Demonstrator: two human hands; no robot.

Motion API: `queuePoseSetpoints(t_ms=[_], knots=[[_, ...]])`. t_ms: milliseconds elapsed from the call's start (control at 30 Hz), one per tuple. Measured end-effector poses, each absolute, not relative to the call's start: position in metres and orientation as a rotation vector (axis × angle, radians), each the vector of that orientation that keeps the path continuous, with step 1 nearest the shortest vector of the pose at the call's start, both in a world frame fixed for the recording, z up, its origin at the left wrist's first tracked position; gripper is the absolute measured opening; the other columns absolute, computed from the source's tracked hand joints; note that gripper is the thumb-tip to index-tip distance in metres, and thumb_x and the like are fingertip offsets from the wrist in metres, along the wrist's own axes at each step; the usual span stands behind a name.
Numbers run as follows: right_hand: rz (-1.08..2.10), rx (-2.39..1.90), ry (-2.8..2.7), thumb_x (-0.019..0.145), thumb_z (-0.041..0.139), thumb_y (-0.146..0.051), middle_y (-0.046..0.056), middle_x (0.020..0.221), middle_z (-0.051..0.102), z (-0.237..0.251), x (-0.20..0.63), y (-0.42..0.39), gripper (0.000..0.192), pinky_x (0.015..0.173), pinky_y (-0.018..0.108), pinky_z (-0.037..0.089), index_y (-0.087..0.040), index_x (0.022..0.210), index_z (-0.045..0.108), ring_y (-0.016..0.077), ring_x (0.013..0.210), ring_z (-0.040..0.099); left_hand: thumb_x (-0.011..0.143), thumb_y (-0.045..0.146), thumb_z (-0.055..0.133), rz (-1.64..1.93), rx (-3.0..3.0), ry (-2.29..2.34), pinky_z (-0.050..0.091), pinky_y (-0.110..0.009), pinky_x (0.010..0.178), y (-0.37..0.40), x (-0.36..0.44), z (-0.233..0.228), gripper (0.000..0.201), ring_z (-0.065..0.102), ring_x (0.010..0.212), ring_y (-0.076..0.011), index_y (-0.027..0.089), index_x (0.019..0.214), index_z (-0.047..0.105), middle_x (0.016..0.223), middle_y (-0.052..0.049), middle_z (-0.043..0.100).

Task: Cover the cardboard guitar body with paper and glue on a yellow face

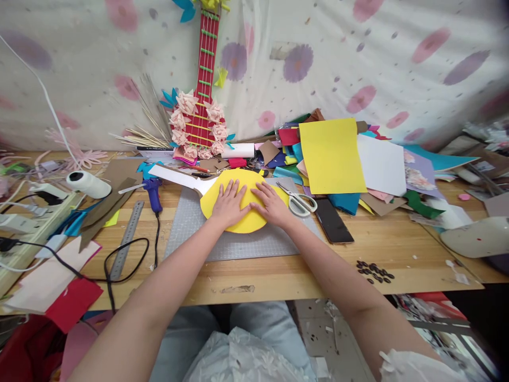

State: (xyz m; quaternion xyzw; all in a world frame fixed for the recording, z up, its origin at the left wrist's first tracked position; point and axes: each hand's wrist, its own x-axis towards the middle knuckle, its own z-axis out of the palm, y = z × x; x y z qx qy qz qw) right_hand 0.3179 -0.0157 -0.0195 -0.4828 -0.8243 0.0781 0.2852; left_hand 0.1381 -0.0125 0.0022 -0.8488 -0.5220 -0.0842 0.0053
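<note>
A guitar-shaped cutout lies on the grey cutting mat, its white neck pointing to the upper left. Yellow paper covers its rounded body. My left hand rests flat on the left part of the yellow paper, fingers spread. Flat on its right part lies my right hand, fingers also stretched out, the two thumbs close together. Just right of that hand are scissors with pale handles, lying on the mat beside a bit of yellow paper. Neither hand grips anything.
A blue glue gun and a metal ruler lie left of the mat. To the right are a black phone, a yellow sheet and small dark beads. A decorated red paper guitar leans at the back.
</note>
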Motion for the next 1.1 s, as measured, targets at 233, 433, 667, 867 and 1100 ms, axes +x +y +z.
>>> queuePoseSetpoints(t_ms=[233, 433, 667, 867, 1100], knots=[[0.291, -1.308, -2.140, 0.090, 0.038, -0.045, 0.008, 0.141, 0.039, -0.038, 0.325, -0.009, 0.047, 0.111, 0.044, 0.021, -0.021, 0.129, 0.049, 0.0211, 0.136, 0.024, 0.086, 0.060, 0.023, -0.187, -2.663, -1.628, 0.005, -0.049, 0.112, -0.008, 0.145, 0.006, 0.071, 0.012, 0.139, -0.0268, 0.016, 0.140, 0.031, 0.149, -0.011, 0.022], [0.305, -1.270, -2.102, 0.090, 0.037, -0.042, 0.009, 0.141, 0.040, -0.042, 0.324, -0.008, 0.046, 0.111, 0.045, 0.021, -0.020, 0.128, 0.051, 0.0208, 0.136, 0.024, 0.086, 0.058, 0.024, -0.196, -2.646, -1.622, 0.003, -0.052, 0.111, -0.009, 0.144, 0.003, 0.068, 0.011, 0.139, -0.0270, 0.017, 0.141, 0.030, 0.150, -0.011, 0.021], [0.285, -1.259, -2.084, 0.090, 0.038, -0.039, 0.007, 0.140, 0.041, -0.041, 0.323, -0.011, 0.043, 0.111, 0.046, 0.023, -0.022, 0.127, 0.052, 0.0209, 0.136, 0.025, 0.086, 0.060, 0.020, -0.265, -2.603, -1.597, 0.000, -0.055, 0.110, -0.011, 0.142, -0.003, 0.070, 0.010, 0.139, -0.0266, 0.018, 0.141, 0.030, 0.150, -0.011, 0.020], [0.222, -1.265, -2.086, 0.087, 0.043, -0.035, 0.009, 0.136, 0.046, -0.035, 0.321, -0.011, 0.041, 0.109, 0.045, 0.027, -0.019, 0.122, 0.056, 0.0220, 0.133, 0.030, 0.085, 0.062, 0.018, -0.265, -2.597, -1.608, 0.002, -0.055, 0.110, -0.011, 0.141, -0.003, 0.072, 0.011, 0.139, -0.0260, 0.019, 0.141, 0.029, 0.150, -0.011, 0.021], [0.123, -1.408, -2.125, 0.086, 0.043, -0.028, 0.011, 0.118, 0.061, 0.010, 0.306, 0.019, 0.035, 0.105, 0.043, 0.030, -0.016, 0.111, 0.063, 0.0247, 0.119, 0.047, 0.085, 0.062, 0.020, -0.303, -2.581, -1.583, 0.002, -0.056, 0.110, -0.014, 0.140, -0.003, 0.071, 0.010, 0.139, -0.0275, 0.019, 0.141, 0.029, 0.150, -0.011, 0.021]])
